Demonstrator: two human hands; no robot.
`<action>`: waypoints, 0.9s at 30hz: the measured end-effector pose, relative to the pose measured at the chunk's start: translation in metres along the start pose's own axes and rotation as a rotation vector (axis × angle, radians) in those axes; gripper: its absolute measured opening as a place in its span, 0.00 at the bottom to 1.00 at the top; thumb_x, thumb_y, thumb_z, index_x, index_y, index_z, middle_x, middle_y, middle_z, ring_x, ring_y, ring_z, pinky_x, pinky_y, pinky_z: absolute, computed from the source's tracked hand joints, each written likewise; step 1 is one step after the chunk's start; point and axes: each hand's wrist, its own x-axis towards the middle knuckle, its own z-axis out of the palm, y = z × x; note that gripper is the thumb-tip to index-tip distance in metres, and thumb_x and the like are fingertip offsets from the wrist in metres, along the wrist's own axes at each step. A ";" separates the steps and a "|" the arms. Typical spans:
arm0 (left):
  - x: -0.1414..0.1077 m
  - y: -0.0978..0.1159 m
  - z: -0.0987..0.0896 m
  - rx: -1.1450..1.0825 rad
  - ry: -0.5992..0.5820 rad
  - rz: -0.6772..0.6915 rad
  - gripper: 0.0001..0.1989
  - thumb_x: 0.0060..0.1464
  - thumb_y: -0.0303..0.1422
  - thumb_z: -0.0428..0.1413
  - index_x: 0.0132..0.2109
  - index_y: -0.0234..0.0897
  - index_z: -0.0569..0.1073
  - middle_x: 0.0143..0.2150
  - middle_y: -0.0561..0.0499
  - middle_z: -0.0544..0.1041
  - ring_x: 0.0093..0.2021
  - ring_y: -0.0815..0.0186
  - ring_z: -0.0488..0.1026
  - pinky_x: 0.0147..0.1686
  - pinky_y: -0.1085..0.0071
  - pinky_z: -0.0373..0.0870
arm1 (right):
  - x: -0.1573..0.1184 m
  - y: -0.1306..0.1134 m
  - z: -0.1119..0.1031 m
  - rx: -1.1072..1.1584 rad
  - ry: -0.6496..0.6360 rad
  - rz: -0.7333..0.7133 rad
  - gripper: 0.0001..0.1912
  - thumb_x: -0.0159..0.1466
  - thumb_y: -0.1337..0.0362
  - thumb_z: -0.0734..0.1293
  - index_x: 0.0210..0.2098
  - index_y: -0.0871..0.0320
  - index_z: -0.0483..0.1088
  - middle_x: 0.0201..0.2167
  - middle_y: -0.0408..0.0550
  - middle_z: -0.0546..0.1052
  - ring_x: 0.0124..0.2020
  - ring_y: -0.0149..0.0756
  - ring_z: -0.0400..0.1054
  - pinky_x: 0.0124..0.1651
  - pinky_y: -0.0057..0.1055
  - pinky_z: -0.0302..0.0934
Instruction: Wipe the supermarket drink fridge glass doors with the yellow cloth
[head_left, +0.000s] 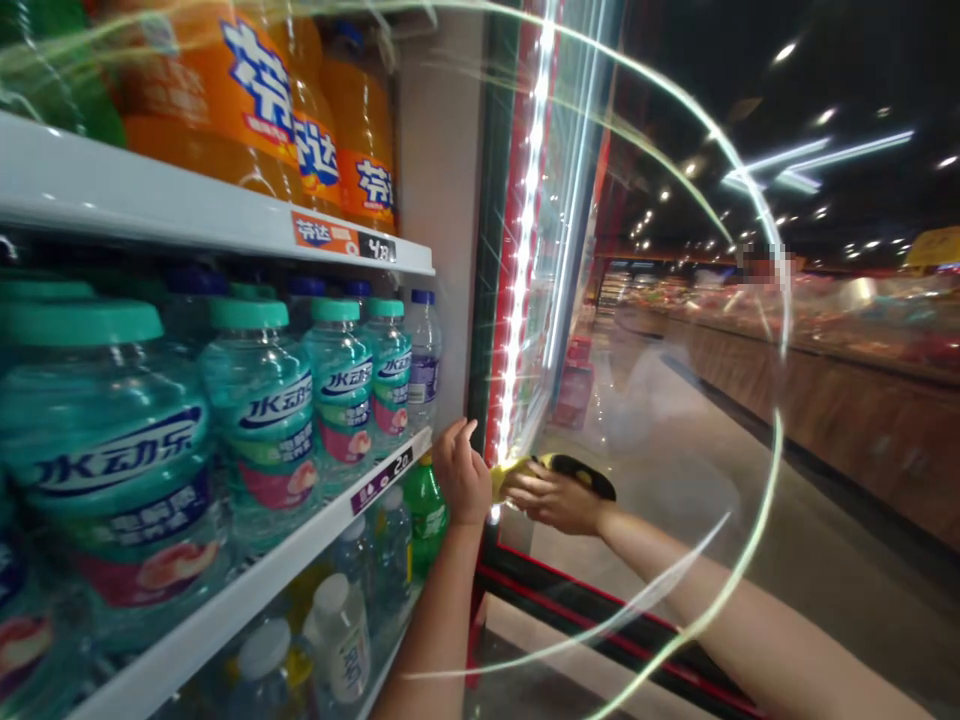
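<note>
The right grip (556,500) is pressed closed over a yellow-and-black object (579,476), with the fingers lying across its yellow end and its dark part sticking out above them. I can't make out what the object is, and the fingers hide part of it. It sits right in the grip, at the lower edge of a drinks cooler's door frame (517,300).

The left grip (461,472) is just beside it, toward the shelves, with the fingers loosely spread and slightly curled. There is a narrow gap between the two grips, and I can't see the left one pinching anything.

The left forearm (439,620) rises almost straight up past the front of the cooler. The right arm (739,590) reaches in low and long from the side, its wrist fairly straight.

To the left of both grips, a white shelf (247,590) carries rows of teal-capped water bottles (262,400). A green bottle (426,515) stands below that shelf, close under the left grip. Higher up and farther from the grips, orange soda bottles (217,90) stand on another white shelf (150,200) above a price tag (343,240). Off to the right of the grips, a supermarket aisle (675,430) runs away past long display cases.
</note>
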 end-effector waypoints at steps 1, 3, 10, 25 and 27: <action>0.000 0.001 0.001 -0.004 0.002 -0.009 0.20 0.63 0.23 0.43 0.53 0.37 0.76 0.51 0.41 0.77 0.54 0.59 0.73 0.57 0.59 0.67 | 0.005 0.015 -0.015 -0.065 0.045 -0.013 0.16 0.73 0.65 0.58 0.49 0.48 0.77 0.56 0.37 0.78 0.62 0.34 0.67 0.73 0.38 0.52; 0.001 0.002 0.004 -0.012 0.004 -0.027 0.20 0.63 0.24 0.44 0.54 0.37 0.76 0.51 0.41 0.77 0.55 0.59 0.73 0.57 0.59 0.66 | 0.022 0.046 -0.046 -0.191 0.131 0.083 0.17 0.74 0.66 0.59 0.57 0.51 0.73 0.60 0.44 0.76 0.64 0.40 0.66 0.74 0.46 0.49; 0.000 0.011 0.013 -0.029 -0.044 -0.038 0.20 0.63 0.24 0.44 0.55 0.37 0.75 0.53 0.41 0.76 0.57 0.58 0.72 0.58 0.58 0.65 | 0.055 0.043 -0.039 -0.311 0.262 0.461 0.21 0.71 0.68 0.63 0.62 0.56 0.67 0.66 0.55 0.70 0.71 0.49 0.55 0.74 0.57 0.45; -0.020 0.042 0.030 -0.038 -0.133 0.067 0.22 0.56 0.19 0.48 0.53 0.38 0.76 0.56 0.41 0.75 0.62 0.56 0.68 0.61 0.54 0.66 | -0.009 0.056 -0.090 -0.269 0.128 0.362 0.25 0.72 0.67 0.61 0.68 0.53 0.63 0.71 0.49 0.63 0.74 0.47 0.48 0.76 0.54 0.37; -0.022 0.050 0.034 -0.052 -0.138 0.085 0.22 0.56 0.19 0.48 0.54 0.39 0.75 0.57 0.41 0.74 0.62 0.57 0.68 0.62 0.54 0.66 | -0.010 0.055 -0.093 -0.304 0.146 0.487 0.28 0.71 0.67 0.62 0.70 0.51 0.60 0.71 0.49 0.62 0.74 0.49 0.48 0.75 0.56 0.38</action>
